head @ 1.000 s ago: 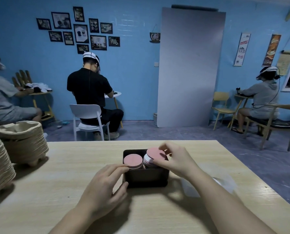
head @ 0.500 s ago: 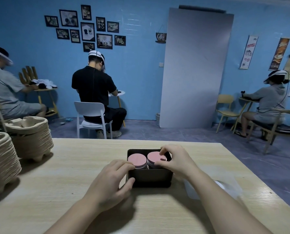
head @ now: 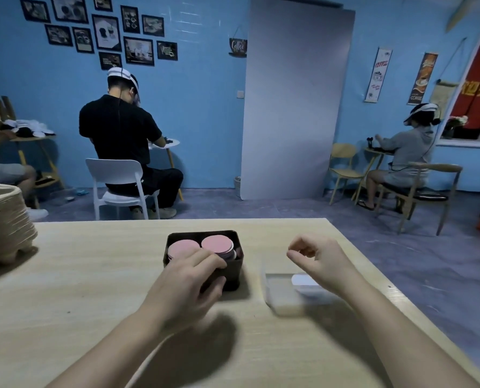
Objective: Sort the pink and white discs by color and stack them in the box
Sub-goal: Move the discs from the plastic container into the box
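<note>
Box [head: 234, 273]: dark, open-topped, mid-table on the wooden table [head: 93, 275].
Discs: two stacks side by side inside the box, each topped pink; left stack [head: 183, 246], right stack [head: 217, 243].
Left hand [head: 185, 284]: fingers curled over the box's near wall, thumb outside, gripping it.
Right hand [head: 320, 256]: in the air right of the box, above a clear plastic tray [head: 283, 295]; fingers curled, nothing seen in them.

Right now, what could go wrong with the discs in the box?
1. The right stack in the black box looks fanned sideways, so its top discs could slide off.
2. The left hand grips the box with fingers over the rim beside the left stack; a tug might knock it.
</note>
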`<state>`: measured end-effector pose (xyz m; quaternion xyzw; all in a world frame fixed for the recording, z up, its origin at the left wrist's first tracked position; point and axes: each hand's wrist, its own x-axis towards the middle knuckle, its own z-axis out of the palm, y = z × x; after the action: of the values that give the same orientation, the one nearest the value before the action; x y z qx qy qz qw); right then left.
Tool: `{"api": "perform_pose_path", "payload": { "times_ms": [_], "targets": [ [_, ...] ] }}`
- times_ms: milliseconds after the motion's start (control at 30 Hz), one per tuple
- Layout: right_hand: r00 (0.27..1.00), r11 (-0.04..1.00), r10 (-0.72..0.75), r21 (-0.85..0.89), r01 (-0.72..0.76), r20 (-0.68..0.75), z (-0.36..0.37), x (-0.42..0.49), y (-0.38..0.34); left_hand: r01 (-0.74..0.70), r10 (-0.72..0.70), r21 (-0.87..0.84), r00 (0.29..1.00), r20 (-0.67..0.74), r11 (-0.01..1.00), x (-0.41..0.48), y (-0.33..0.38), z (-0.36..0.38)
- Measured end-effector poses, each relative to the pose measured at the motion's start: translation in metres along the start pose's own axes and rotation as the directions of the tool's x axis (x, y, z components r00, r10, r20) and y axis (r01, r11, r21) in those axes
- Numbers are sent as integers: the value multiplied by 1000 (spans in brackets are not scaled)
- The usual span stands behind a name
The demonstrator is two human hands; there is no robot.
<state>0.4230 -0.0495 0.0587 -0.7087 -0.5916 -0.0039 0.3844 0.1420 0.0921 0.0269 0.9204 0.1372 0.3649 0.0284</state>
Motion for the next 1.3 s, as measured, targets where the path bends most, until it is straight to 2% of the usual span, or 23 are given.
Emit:
{"api": "perform_pose_path", "payload": {
  "times_ms": [133,233,333,433,500,600,667,833,1033,1100,1200,1300],
  "targets": [
    [980,981,134,-162,-110,145,-20,-13,36,-104,109,-59,989,102,993,18,40,42],
    [952,938,212,-319,-135,220,-23,-15,51,-119,126,-52,980,156,992,27,54,66],
    [940,884,280,-435,-173,194,-21,-10,55,-112,121,-58,975,186,992,30,58,78],
    [943,789,296,-595,-149,155,-15,0,44,-105,119,-81,972,204,991,27,55,82],
    [930,751,335,-639,-164,155,-11,4,35,-104,120,-86,972,204,991,26,54,81],
    [833,777,501,-547,-312,237,-7,7,34,-119,131,-73,971,201,990,25,54,82],
    [772,784,559,-494,-375,301,-7,11,33,-122,133,-66,970,203,990,25,54,83],
    [707,727,624,-579,-369,333,-5,20,20,-110,125,-84,971,203,990,24,54,82],
    [694,700,637,-628,-341,334,0,23,19,-115,127,-71,973,191,991,24,54,84],
    [713,715,619,-612,-339,328,-1,21,20,-111,124,-75,973,193,991,24,55,83],
    [756,765,577,-529,-367,309,-3,14,24,-119,131,-76,975,182,990,24,55,82],
    [803,834,526,-358,-421,280,-4,7,34,-122,135,-74,972,195,990,25,55,79]
  ]
}}
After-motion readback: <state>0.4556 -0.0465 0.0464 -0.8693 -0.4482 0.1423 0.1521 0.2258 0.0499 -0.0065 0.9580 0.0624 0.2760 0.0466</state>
